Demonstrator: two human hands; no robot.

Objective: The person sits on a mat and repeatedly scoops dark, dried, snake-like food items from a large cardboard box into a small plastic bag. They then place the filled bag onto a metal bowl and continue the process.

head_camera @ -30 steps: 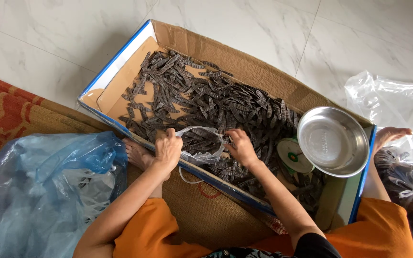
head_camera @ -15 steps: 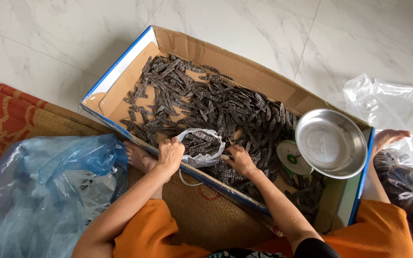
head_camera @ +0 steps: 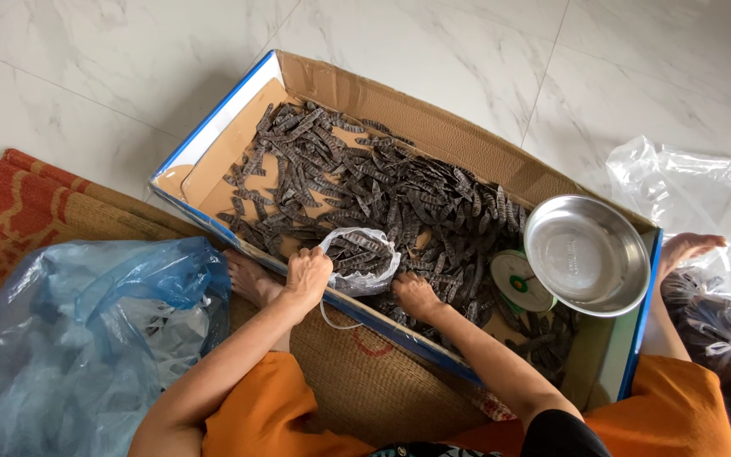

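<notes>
Two hands are at work at the near edge of the cardboard box (head_camera: 433, 127), which lies open on the marble floor (head_camera: 103, 76) in front of you. Your left hand (head_camera: 308, 275) has its fingers closed on the rim of a small clear plastic bag (head_camera: 364, 258), holding the mouth open and tilted toward the box interior; the bag already contains several dark dried pods. Your right hand (head_camera: 414, 294) rests palm-down on the loose pile of dried pods (head_camera: 365, 190) just beside the bag, fingers curled into the pods; whether they grip any cannot be told from this view. The pods cover most of the box floor, with bare cardboard showing at the far-left corner. At the right end of the box, a round steel bowl (head_camera: 585, 254) sits on top of a small weighing scale (head_camera: 516, 281), whose white dial shows beneath the bowl's left edge. A large blue plastic bag (head_camera: 86, 338) lies on the woven mat (head_camera: 35, 207) to your left, next to your left foot (head_camera: 251, 278). A clear plastic bag of pods (head_camera: 721, 326) lies outside the box on your right.
</notes>
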